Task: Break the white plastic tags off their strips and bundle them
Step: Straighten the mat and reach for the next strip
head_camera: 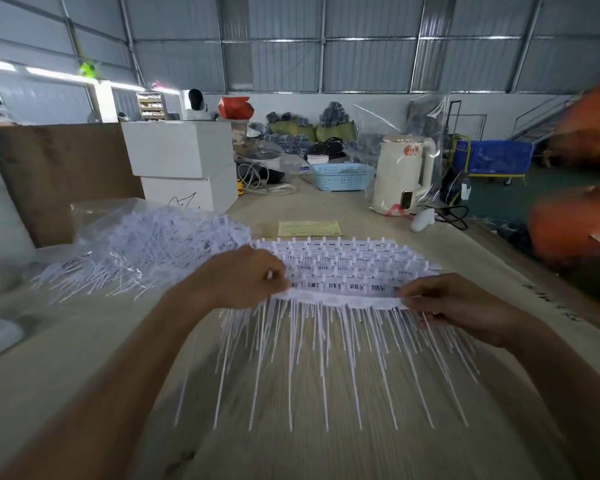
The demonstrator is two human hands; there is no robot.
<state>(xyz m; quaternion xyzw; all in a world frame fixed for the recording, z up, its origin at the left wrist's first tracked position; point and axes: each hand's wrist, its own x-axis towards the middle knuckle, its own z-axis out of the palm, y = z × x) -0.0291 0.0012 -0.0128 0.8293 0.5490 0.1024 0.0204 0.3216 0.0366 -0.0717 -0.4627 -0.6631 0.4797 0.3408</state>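
Observation:
A stack of white plastic tag strips [343,299] is held above the wooden table [326,455], barcoded heads in a row on top and thin tails hanging toward me. My left hand [246,278] pinches the stack's left end. My right hand [454,306] pinches its right end. More tag strips [347,258] lie flat on the table just behind the held stack. A heap of white tags [146,247] lies in clear plastic wrap at the left.
White boxes [181,161] and brown cardboard [56,174] stand at the back left. A yellow paper slip [309,229], a blue basket [342,176] and a bagged white kettle [404,174] are farther back. A blurred orange shape [582,188] fills the right edge.

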